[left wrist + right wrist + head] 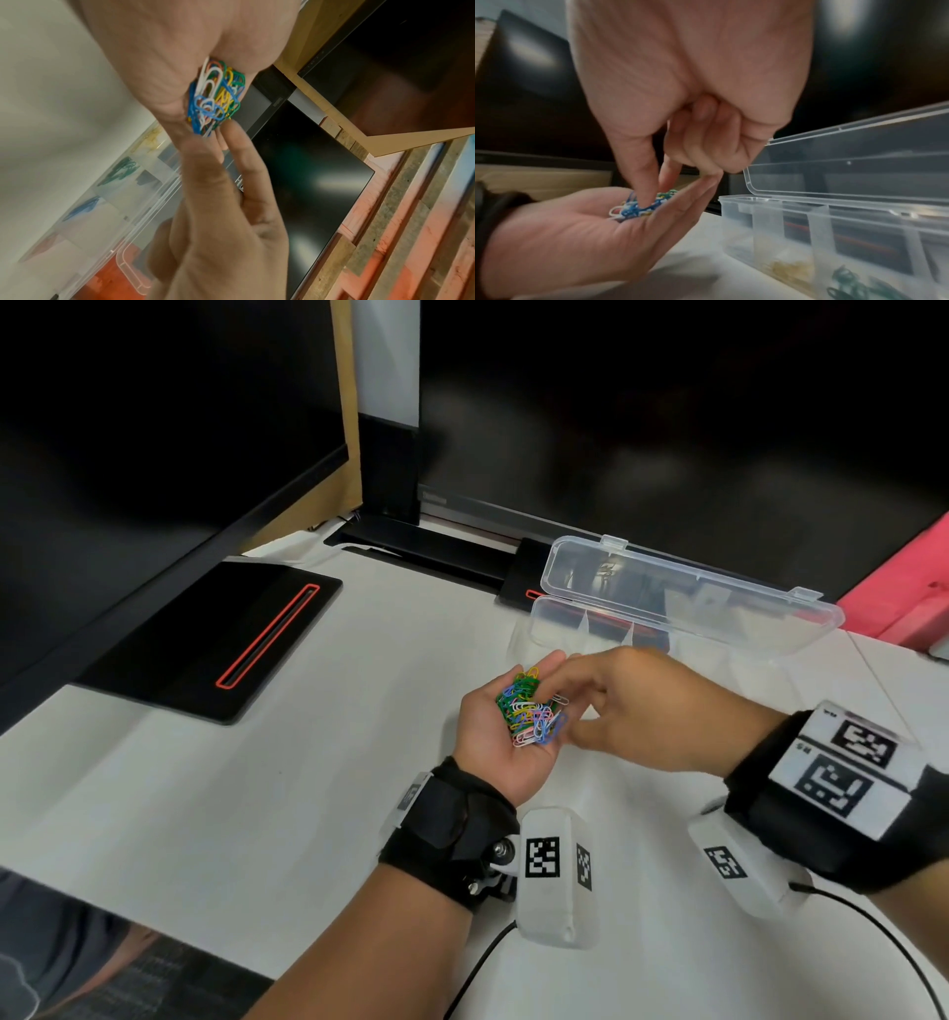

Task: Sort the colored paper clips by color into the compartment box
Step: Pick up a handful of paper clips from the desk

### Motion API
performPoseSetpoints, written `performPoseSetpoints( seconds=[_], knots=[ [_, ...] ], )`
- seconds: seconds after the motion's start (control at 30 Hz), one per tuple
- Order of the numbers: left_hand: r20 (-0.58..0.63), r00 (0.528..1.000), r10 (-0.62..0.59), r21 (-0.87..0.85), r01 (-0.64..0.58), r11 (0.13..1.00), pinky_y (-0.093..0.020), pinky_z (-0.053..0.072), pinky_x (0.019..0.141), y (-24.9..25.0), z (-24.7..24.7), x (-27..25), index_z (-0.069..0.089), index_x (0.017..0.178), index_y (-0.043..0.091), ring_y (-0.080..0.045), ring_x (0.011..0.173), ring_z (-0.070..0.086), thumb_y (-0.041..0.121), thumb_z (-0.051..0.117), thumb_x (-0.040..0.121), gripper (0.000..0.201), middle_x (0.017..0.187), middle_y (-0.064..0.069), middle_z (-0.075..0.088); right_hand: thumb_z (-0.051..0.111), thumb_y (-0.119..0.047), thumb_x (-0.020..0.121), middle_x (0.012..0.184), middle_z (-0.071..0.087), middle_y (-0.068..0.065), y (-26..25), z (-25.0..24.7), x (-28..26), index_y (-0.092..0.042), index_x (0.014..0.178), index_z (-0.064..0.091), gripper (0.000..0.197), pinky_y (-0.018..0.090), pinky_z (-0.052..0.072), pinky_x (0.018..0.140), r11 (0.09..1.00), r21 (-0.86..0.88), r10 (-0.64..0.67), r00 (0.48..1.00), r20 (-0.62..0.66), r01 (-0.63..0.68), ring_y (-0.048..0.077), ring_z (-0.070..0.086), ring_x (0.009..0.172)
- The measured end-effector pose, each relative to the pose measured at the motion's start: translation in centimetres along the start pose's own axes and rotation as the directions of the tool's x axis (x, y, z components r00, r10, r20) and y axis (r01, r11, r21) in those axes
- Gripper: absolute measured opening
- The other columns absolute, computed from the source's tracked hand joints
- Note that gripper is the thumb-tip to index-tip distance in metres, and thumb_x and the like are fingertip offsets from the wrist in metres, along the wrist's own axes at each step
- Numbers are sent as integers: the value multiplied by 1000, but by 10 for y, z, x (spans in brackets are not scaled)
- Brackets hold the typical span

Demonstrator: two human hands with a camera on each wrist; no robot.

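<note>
My left hand lies palm up above the white table, fingers nearly straight, carrying a heap of mixed paper clips in green, yellow, blue, white and pink. My right hand comes in from the right; its thumb and forefinger dip into the heap and pinch at a clip, the other fingers curled. Just behind the hands the clear compartment box stands with its lid open. Its compartments hold yellow clips, green clips and blue clips.
A flat black stand with a red-rimmed slot lies at the left. Dark monitors rise behind the table. A pink object sits at the far right. Thin black cables trail from the wrist cameras near the table's front edge.
</note>
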State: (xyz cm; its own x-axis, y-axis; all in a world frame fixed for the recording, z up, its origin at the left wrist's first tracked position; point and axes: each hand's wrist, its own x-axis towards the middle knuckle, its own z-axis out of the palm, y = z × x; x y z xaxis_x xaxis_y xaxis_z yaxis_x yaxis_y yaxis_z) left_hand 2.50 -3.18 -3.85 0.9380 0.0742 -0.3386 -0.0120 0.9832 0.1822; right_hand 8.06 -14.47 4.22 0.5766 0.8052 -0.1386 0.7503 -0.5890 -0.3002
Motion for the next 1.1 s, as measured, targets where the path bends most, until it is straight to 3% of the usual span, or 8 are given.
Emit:
performPoseSetpoints(
  seconds=[0.1, 0.23, 0.43, 0.6, 0.7, 0.87, 0.97, 1.1],
  knots=[
    [3, 1000, 9, -5, -9, 1000, -30, 57, 53, 0, 1, -1, 65, 102, -5, -29, 64, 71, 19, 35, 101, 39, 82, -19, 71, 74, -31, 81, 92, 73, -14, -3, 1, 0, -40, 105, 72, 25, 16, 46, 76, 1000, -19, 10, 1000, -30, -10, -3, 59, 73],
    [50, 999, -20, -69, 23, 997, -26, 52, 47, 0, 0, 0, 61, 107, -5, -30, 61, 69, 18, 32, 102, 37, 78, -20, 68, 72, -32, 84, 85, 74, -12, 1, 1, 4, -33, 91, 75, 8, 30, 51, 80, 999, 33, 30, 995, -90, -27, 6, 65, 79],
    [63, 997, -36, -99, 42, 994, -41, 60, 75, -1, -2, 3, 56, 124, -7, -31, 89, 66, 18, 35, 100, 40, 114, -22, 63, 68, -24, 90, 58, 59, -34, 5, -3, 8, -24, 90, 77, 9, 5, 38, 58, 985, 166, 58, 991, -123, -37, -13, 55, 60],
    [91, 996, -14, -117, 24, 993, -50, 56, 82, -1, -2, 2, 53, 127, -9, -33, 97, 65, 15, 37, 100, 40, 119, -22, 61, 66, -30, 91, 44, 53, -22, 6, -8, 12, -28, 92, 77, 11, 10, 36, 48, 990, 129, 80, 980, -183, -57, -8, 52, 52],
    [73, 997, -19, -118, 28, 993, -48, 59, 74, -1, -3, 2, 66, 105, -10, -33, 89, 68, 16, 39, 100, 38, 106, -22, 66, 70, -32, 85, 44, 48, -10, 3, -10, 12, -33, 95, 72, 10, 16, 32, 49, 998, 52, 49, 964, -262, -37, -1, 50, 53],
    [48, 998, -38, -28, 39, 999, -25, 55, 55, -1, -5, 3, 71, 74, -2, -23, 66, 66, 16, 35, 99, 48, 82, -14, 63, 73, -36, 82, 77, 68, -14, -10, -6, 8, -38, 90, 75, 9, 31, 54, 74, 999, -48, -28, 998, -55, 26, 5, 63, 75],
    [46, 998, -46, -31, 48, 998, -21, 48, 44, -1, -5, 3, 70, 66, -2, -21, 57, 62, 17, 34, 100, 53, 73, -12, 59, 68, -44, 84, 79, 58, -14, -13, -2, 8, -42, 102, 73, 18, 32, 53, 74, 980, -198, -15, 997, -77, 0, 12, 60, 81],
    [41, 999, -34, 4, 34, 999, -20, 48, 45, -1, -6, 2, 70, 59, 0, -19, 51, 60, 17, 33, 100, 57, 65, -9, 60, 62, -50, 85, 90, 68, -11, -17, 2, 8, -42, 103, 71, 21, 31, 52, 71, 957, -288, -15, 992, -122, -21, 19, 63, 87]
  ],
)
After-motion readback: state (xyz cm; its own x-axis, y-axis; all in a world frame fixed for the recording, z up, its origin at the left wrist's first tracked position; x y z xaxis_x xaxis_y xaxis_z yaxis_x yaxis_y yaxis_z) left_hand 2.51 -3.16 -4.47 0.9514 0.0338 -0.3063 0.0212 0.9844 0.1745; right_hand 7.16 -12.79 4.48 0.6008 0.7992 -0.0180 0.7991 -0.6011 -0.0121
